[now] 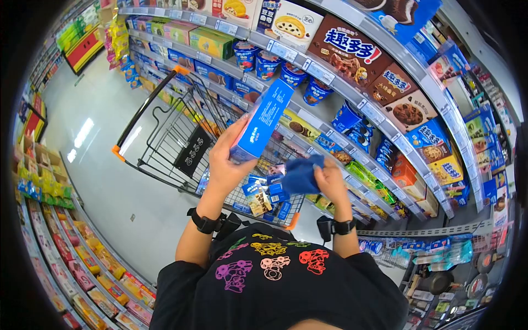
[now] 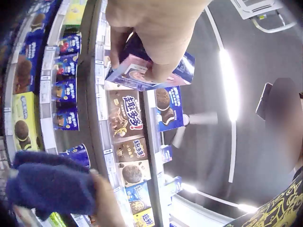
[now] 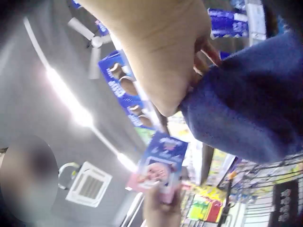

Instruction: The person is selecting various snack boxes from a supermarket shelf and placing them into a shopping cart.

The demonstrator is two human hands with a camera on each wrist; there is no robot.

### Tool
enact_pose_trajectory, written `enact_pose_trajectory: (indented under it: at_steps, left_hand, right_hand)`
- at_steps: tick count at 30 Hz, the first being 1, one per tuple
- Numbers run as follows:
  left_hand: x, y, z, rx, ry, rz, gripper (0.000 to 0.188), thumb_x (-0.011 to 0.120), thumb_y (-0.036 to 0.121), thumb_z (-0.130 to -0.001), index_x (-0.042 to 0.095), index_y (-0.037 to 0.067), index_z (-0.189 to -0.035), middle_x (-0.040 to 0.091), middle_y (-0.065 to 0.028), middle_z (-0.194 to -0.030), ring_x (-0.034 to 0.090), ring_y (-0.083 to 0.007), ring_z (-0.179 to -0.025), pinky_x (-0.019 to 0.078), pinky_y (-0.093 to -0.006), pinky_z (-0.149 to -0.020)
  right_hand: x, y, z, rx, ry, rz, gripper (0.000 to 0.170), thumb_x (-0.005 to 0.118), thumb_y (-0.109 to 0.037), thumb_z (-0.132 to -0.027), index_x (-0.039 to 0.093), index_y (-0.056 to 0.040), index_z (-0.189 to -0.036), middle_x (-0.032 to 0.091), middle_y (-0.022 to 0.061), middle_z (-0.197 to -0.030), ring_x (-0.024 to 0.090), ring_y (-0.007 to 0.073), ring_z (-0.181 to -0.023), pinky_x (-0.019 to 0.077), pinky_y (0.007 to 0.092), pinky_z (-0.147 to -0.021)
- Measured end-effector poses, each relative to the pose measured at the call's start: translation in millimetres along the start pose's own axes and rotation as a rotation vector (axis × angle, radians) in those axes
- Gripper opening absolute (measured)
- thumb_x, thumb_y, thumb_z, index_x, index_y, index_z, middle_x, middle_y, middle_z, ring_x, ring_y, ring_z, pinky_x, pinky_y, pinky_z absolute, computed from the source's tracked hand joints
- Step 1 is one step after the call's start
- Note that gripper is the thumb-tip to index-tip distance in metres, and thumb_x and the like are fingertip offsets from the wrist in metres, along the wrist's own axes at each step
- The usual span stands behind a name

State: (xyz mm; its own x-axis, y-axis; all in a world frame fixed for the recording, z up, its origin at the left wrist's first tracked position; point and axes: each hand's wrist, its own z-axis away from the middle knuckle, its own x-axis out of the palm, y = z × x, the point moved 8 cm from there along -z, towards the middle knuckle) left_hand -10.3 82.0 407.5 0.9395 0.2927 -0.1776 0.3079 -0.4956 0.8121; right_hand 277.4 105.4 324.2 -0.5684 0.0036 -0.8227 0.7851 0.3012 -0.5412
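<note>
My left hand [image 1: 226, 160] grips a blue and pink cookie box [image 1: 268, 116] by its lower end, tilted over the shopping cart. In the right wrist view the front of this box [image 3: 163, 153] shows a round pink picture. A folded dark blue cloth [image 1: 300, 175] is held in my right hand [image 1: 332, 182], just right of the box and in front of the shelf. The cloth [image 2: 52, 182] also shows large at the lower left of the left wrist view, with part of the right hand [image 2: 106, 201] beside it.
The wire shopping cart [image 1: 144, 118] stands below my hands, with several snack packs [image 1: 257, 198] in it. Shelves on the right carry blue cookie tubs [image 1: 268, 65] and brown cookie boxes [image 1: 347, 50]. Another snack shelf [image 1: 104, 258] runs along the left, across the aisle floor [image 1: 102, 148].
</note>
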Motion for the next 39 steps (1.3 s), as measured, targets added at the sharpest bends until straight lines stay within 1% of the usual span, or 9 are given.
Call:
enact_pose_trajectory:
  at_steps: [6, 9, 13, 21, 28, 32, 36, 37, 39]
  left_hand:
    - [-2, 41, 5, 0.193, -0.079, -0.165, 0.069, 0.073, 0.002, -0.056, 0.055, 0.008, -0.122, 0.056, -0.0157, -0.123, 0.056, -0.032, -0.11, 0.0458, -0.0368, -0.092]
    - [-3, 57, 13, 0.227, -0.119, -0.182, 0.072, 0.072, 0.001, -0.053, 0.056, 0.009, -0.122, 0.056, -0.0141, -0.123, 0.055, -0.0315, -0.11, 0.0448, -0.0372, -0.093]
    - [-20, 67, 16, 0.234, -0.147, -0.249, 0.07, 0.074, 0.005, -0.052, 0.058, 0.009, -0.12, 0.057, -0.0128, -0.121, 0.056, -0.031, -0.109, 0.0463, -0.036, -0.09]
    - [-31, 77, 22, 0.324, -0.218, -0.166, 0.059, 0.074, 0.01, -0.061, 0.057, 0.0, -0.117, 0.059, -0.018, -0.118, 0.06, -0.03, -0.107, 0.0465, -0.0354, -0.091]
    - [-20, 21, 31, -0.116, -0.285, 0.439, 0.06, 0.066, 0.001, -0.061, 0.054, -0.005, -0.119, 0.062, -0.014, -0.113, 0.06, -0.0156, -0.101, 0.0448, -0.0297, -0.088]
    - [-22, -4, 40, -0.21, -0.14, 0.529, 0.048, 0.062, -0.001, -0.061, 0.058, -0.004, -0.109, 0.063, -0.0071, -0.102, 0.059, -0.011, -0.094, 0.0465, -0.0261, -0.08]
    - [-13, -27, 43, -0.453, -0.199, 0.812, 0.058, 0.07, 0.008, -0.066, 0.05, -0.001, -0.119, 0.061, -0.0089, -0.108, 0.06, -0.0184, -0.098, 0.05, -0.0324, -0.084]
    - [-9, -29, 43, -0.444, -0.213, 0.989, 0.069, 0.072, 0.016, -0.073, 0.036, -0.001, -0.129, 0.052, -0.019, -0.122, 0.057, -0.0324, -0.107, 0.0503, -0.0466, -0.087]
    - [-1, -32, 42, -0.432, -0.211, 1.134, 0.07, 0.072, 0.022, -0.074, 0.036, -0.001, -0.13, 0.05, -0.0193, -0.124, 0.055, -0.0353, -0.109, 0.0478, -0.0496, -0.089]
  right_hand:
    - [-77, -172, 27, -0.737, 0.453, -0.055, 0.02, 0.069, -0.019, -0.071, 0.062, 0.0007, -0.074, 0.059, 0.0207, -0.109, 0.054, 0.0361, -0.1, 0.0422, 0.0487, -0.085]
    - [-50, -199, 27, -0.85, 0.286, -0.226, 0.038, 0.071, -0.026, -0.07, 0.062, 0.0007, -0.095, 0.053, 0.0243, -0.12, 0.05, 0.0394, -0.112, 0.0361, 0.0528, -0.094]
    - [-44, -209, 17, -0.837, 0.31, -0.325, 0.069, 0.066, -0.035, -0.074, 0.042, 0.0038, -0.126, 0.042, 0.0254, -0.133, 0.037, 0.0411, -0.126, 0.0219, 0.0542, -0.105]
    - [-64, -166, -15, -0.619, 0.456, -0.217, 0.054, 0.05, -0.029, -0.087, 0.042, 0.0041, -0.129, 0.045, 0.0226, -0.132, 0.044, 0.0369, -0.121, 0.0329, 0.0425, -0.102]
    - [-13, -99, -35, -0.101, 0.129, -1.566, 0.047, 0.041, -0.036, -0.097, 0.044, 0.0003, -0.127, 0.057, 0.0088, -0.115, 0.056, 0.0172, -0.1, 0.0454, 0.0305, -0.086]
    - [-1, -104, -31, -0.022, 0.078, -1.567, 0.044, 0.041, -0.034, -0.098, 0.042, -0.0032, -0.129, 0.056, 0.0064, -0.115, 0.055, 0.0131, -0.1, 0.0464, 0.0288, -0.084]
    - [11, -92, -33, 0.01, 0.054, -1.725, 0.042, 0.038, -0.034, -0.098, 0.047, -0.0042, -0.126, 0.057, 0.008, -0.116, 0.054, 0.0158, -0.105, 0.0453, 0.0308, -0.088]
    - [7, -102, -36, 0.045, -0.001, -1.927, 0.047, 0.042, -0.032, -0.095, 0.042, -0.0023, -0.132, 0.053, 0.0133, -0.124, 0.053, 0.0243, -0.111, 0.0414, 0.0381, -0.097]
    - [-39, -116, -25, -0.266, 0.375, -0.517, 0.048, 0.055, -0.027, -0.087, 0.047, -0.0045, -0.128, 0.055, 0.0144, -0.121, 0.054, 0.0287, -0.109, 0.0409, 0.0392, -0.095]
